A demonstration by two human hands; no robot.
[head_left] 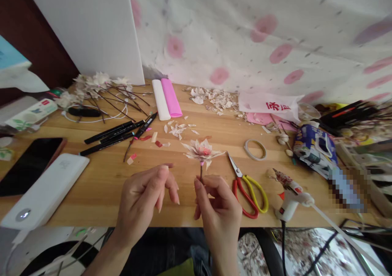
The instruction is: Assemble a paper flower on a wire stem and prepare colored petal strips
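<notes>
Between the thumb and fingers of my right hand (218,202) is the thin dark stem of a handmade flower (202,150). The flower stands upright, with pale pointed petals around a pink centre. My left hand (147,200) hovers to the left of it, fingers loosely curved and apart, touching nothing. Scissors (241,178) with one red and one yellow handle lie just right of the flower. A roll of tape (255,150) rests behind them. Loose cut petals (177,130) are scattered on the wood beyond the flower.
At right are a glue gun (289,198) and a blue wipes pack (315,147). Black markers (116,133), a power bank (45,190) and a phone (29,161) lie left. Finished flowers (98,82), crepe paper rolls (171,98) and a petal pile (217,99) sit behind.
</notes>
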